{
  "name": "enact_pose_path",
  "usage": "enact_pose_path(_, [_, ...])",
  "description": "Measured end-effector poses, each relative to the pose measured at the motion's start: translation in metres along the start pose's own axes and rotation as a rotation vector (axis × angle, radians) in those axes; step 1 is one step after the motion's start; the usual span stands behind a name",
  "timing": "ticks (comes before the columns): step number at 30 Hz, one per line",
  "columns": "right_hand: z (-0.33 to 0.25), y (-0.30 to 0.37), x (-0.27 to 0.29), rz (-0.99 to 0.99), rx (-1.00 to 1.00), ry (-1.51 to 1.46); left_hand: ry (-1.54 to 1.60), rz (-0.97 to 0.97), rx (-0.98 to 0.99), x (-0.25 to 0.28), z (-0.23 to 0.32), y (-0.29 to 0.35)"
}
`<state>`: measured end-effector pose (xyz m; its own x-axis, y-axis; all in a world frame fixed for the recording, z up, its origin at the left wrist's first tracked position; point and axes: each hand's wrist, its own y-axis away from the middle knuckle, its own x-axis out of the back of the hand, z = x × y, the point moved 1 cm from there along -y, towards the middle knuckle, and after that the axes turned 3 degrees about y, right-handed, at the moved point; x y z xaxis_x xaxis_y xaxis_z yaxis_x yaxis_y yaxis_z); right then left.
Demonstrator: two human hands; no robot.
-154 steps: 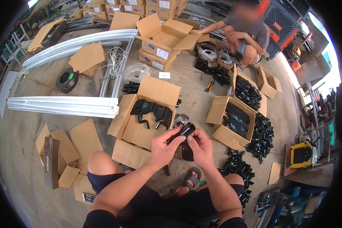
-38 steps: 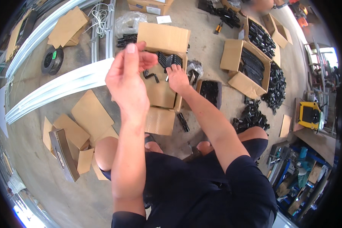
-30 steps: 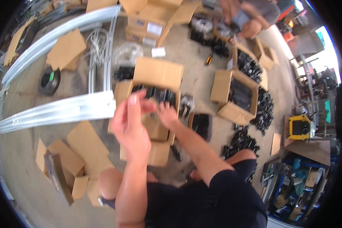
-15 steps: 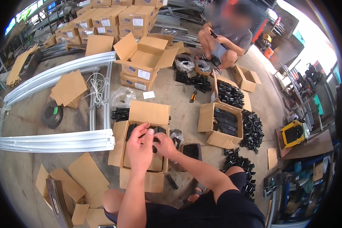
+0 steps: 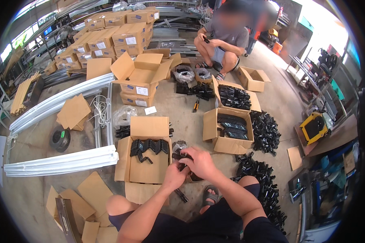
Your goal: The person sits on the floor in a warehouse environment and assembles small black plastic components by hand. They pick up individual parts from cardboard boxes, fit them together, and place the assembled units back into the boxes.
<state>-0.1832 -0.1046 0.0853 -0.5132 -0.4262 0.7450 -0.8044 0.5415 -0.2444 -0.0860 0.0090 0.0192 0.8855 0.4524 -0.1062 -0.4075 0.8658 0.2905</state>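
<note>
My left hand point(image 5: 176, 176) and my right hand point(image 5: 201, 163) meet just right of an open cardboard box point(image 5: 148, 174). Both are closed on a small black angled piece point(image 5: 177, 156), mostly covered by my fingers. In the box, several black angled pieces point(image 5: 151, 146) stand packed in a zigzag row along the far side. One loose piece point(image 5: 145, 159) lies in front of that row, while bare cardboard shows in the near part. Partly behind my hands is a container point(image 5: 195, 177) whose contents are hidden. A black piece point(image 5: 181, 196) lies on the floor below my left hand.
To the right stand a box of black pieces point(image 5: 233, 127) and loose piles of them point(image 5: 264, 131). White metal rails point(image 5: 61, 161) lie at left, near flattened cardboard point(image 5: 95, 194). A person point(image 5: 227, 38) squats at the back, holding a black piece. A yellow-handled cutter point(image 5: 196, 106) lies mid-floor.
Both hands have moved right and down from over the box to beside it. The rows inside it are now uncovered. The view has shifted slightly.
</note>
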Motion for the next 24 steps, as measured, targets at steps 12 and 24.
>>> enact_pose_path(12, [0.047, -0.010, 0.022, 0.093, -0.485, -1.297, 0.344, 0.031, -0.182, 0.019, -0.006, -0.010])
enact_pose_path(24, [0.032, 0.004, -0.033, -0.074, -0.591, -1.631, 0.398, 0.155, -0.314, 0.010, 0.001, -0.009])
